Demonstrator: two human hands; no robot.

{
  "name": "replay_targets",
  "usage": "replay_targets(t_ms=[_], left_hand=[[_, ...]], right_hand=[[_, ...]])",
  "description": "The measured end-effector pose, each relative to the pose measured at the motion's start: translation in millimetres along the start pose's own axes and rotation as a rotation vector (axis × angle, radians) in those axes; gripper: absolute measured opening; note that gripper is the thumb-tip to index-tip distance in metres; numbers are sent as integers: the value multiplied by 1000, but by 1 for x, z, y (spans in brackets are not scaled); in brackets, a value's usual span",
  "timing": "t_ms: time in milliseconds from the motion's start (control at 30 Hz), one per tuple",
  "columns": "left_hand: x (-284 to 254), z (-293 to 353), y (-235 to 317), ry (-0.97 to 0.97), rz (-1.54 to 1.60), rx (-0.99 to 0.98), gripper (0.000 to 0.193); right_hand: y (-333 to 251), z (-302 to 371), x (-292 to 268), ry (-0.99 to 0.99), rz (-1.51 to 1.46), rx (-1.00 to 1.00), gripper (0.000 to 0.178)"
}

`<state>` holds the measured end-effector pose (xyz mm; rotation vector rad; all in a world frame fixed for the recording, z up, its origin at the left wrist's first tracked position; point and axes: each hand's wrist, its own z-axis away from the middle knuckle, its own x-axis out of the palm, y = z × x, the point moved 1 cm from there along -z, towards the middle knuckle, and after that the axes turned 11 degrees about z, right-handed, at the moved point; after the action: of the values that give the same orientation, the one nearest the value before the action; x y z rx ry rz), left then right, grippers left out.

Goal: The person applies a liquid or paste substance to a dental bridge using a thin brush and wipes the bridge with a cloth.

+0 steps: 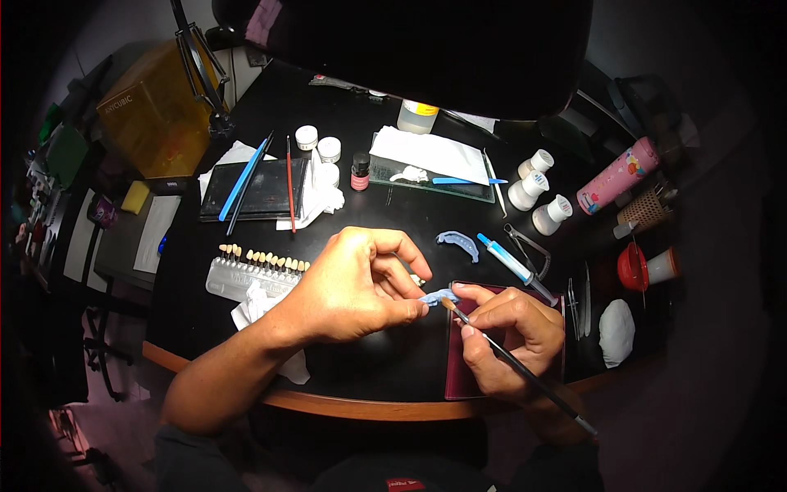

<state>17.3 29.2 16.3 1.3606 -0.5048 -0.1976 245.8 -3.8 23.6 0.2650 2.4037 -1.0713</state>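
My left hand (pixel 352 283) pinches a small piece of blue dental impression putty (pixel 440 297) between thumb and fingers. A pale bit shows beside its fingertips, too small to name. My right hand (pixel 516 332) holds a thin dark-handled brush (pixel 525 373) like a pen, its handle slanting down to the right. The brown bristle tip meets the blue piece, and a right fingertip is close against that piece's right end. Beneath the right hand lies a dark magenta pad (pixel 463 373). A second, curved blue putty piece (pixel 459 244) rests on the table just beyond the hands.
Left of my hands stands a tooth shade guide (pixel 234 277) with tissue. Farther back are a black palette (pixel 254 189) with brushes, white jars (pixel 307 137), a small red bottle (pixel 360 172) and a glass slab (pixel 475 191). A blue-capped syringe (pixel 512 264), white-capped bottles (pixel 527 190) and tweezers (pixel 585 305) lie right.
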Motion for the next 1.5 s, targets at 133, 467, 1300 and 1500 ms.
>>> replay_targets(t_ms=[133,467,1300,1500], left_hand=[[0,1,1,22,-40,21,25],[1,1,1,25,-41,16,25],[1,1,-2,14,-9,7,24],[1,2,1,-27,32,-24,24]], right_hand=[[0,-1,5,23,55,-21,10],[1,2,2,6,-51,40,10],[3,3,-2,-48,-43,27,8],[5,5,-4,-27,-93,8,6]])
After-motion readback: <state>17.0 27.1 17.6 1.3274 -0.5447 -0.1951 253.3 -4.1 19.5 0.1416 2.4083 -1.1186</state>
